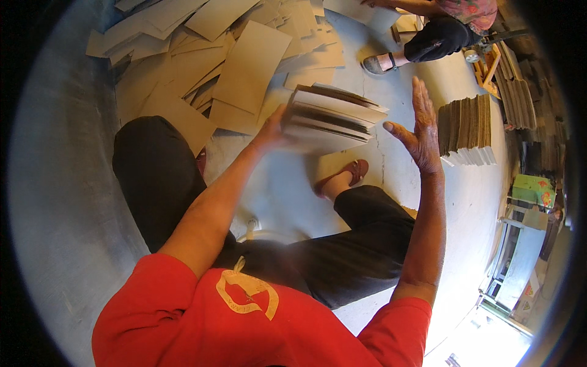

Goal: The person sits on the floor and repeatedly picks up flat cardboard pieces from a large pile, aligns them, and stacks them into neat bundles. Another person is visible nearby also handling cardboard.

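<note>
My left hand (273, 131) grips the left end of a stack of cardboard sheets (330, 119), held up in front of my knees. The sheets fan apart a little toward their right ends, and motion blurs their lower part. Just right of the stack, my right hand (418, 131) is raised with its palm toward the sheets, thumb and fingers apart. Nothing is in it, and a small gap separates the thumb from the cardboard. The fingers of my left hand are partly hidden behind the stack.
A loose heap of flat cardboard pieces (251, 67) covers the floor ahead at left. At right stands a neat cardboard stack (466, 128). Another person's shoe (379, 63) and leg are at the far right, near a wooden frame (489, 68). A pale metal rack (520, 257) stands further right.
</note>
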`<action>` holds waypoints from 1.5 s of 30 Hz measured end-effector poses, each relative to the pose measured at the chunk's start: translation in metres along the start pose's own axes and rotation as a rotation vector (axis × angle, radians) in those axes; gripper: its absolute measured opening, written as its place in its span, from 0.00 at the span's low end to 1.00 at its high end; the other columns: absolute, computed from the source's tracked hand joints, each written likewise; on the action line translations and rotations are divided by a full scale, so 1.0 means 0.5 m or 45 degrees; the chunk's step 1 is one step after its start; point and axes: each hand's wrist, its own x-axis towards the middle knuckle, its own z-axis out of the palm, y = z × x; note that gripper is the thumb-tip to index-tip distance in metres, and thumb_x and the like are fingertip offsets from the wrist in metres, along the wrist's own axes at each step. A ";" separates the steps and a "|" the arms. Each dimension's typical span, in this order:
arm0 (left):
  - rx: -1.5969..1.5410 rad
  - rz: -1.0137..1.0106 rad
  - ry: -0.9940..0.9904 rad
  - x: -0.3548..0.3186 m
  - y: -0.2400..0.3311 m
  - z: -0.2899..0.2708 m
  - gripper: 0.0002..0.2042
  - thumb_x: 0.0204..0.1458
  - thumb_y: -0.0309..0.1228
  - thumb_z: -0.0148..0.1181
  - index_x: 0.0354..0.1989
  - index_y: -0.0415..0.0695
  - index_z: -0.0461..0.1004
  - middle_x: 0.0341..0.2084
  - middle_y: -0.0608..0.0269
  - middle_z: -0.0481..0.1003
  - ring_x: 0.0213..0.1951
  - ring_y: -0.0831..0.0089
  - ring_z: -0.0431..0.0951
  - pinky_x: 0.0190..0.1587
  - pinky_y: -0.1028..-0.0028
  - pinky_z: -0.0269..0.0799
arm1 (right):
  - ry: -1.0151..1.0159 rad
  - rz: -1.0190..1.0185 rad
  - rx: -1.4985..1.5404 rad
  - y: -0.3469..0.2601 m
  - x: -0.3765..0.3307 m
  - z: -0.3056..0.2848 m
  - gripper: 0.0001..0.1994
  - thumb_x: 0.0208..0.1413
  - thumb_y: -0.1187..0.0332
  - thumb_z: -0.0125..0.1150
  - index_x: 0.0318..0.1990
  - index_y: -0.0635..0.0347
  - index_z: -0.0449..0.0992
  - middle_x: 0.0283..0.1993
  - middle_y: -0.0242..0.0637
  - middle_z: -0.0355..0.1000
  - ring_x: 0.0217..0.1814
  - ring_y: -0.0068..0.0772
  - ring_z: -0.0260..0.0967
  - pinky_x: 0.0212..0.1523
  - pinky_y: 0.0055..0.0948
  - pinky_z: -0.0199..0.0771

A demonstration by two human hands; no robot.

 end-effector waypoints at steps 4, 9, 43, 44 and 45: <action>-0.011 0.023 0.044 0.005 -0.057 0.001 0.47 0.29 0.17 0.71 0.64 0.47 0.55 0.56 0.64 0.67 0.59 0.69 0.64 0.61 0.67 0.60 | -0.041 -0.226 -0.293 -0.074 0.011 0.092 0.56 0.39 0.47 0.69 0.70 0.61 0.40 0.74 0.48 0.39 0.77 0.44 0.31 0.71 0.55 0.29; -0.047 0.065 -0.015 0.011 -0.051 0.013 0.49 0.28 0.18 0.72 0.65 0.46 0.54 0.57 0.63 0.66 0.60 0.69 0.62 0.62 0.67 0.58 | -0.304 -0.263 -0.306 -0.051 -0.035 0.196 0.56 0.38 0.46 0.68 0.70 0.64 0.42 0.73 0.47 0.42 0.76 0.45 0.35 0.71 0.54 0.28; 0.269 -0.059 0.182 0.011 -0.059 0.008 0.38 0.29 0.22 0.72 0.56 0.42 0.63 0.51 0.60 0.71 0.54 0.67 0.69 0.55 0.67 0.67 | -0.048 -0.403 -0.439 -0.136 0.038 0.305 0.44 0.42 0.64 0.65 0.67 0.64 0.49 0.69 0.47 0.51 0.73 0.47 0.45 0.69 0.56 0.38; 0.270 -0.024 0.186 0.009 -0.066 0.010 0.36 0.30 0.23 0.71 0.55 0.42 0.64 0.49 0.59 0.72 0.53 0.67 0.70 0.53 0.67 0.68 | -0.043 -0.411 -0.448 -0.135 0.040 0.306 0.42 0.46 0.64 0.63 0.68 0.63 0.49 0.69 0.47 0.50 0.72 0.47 0.46 0.69 0.57 0.39; 0.237 0.001 0.156 -0.002 -0.033 0.044 0.34 0.31 0.24 0.71 0.53 0.42 0.65 0.48 0.58 0.73 0.51 0.66 0.71 0.51 0.67 0.69 | -0.068 -0.384 -0.478 -0.111 0.024 0.306 0.39 0.49 0.63 0.61 0.68 0.62 0.49 0.69 0.48 0.50 0.72 0.47 0.47 0.68 0.57 0.40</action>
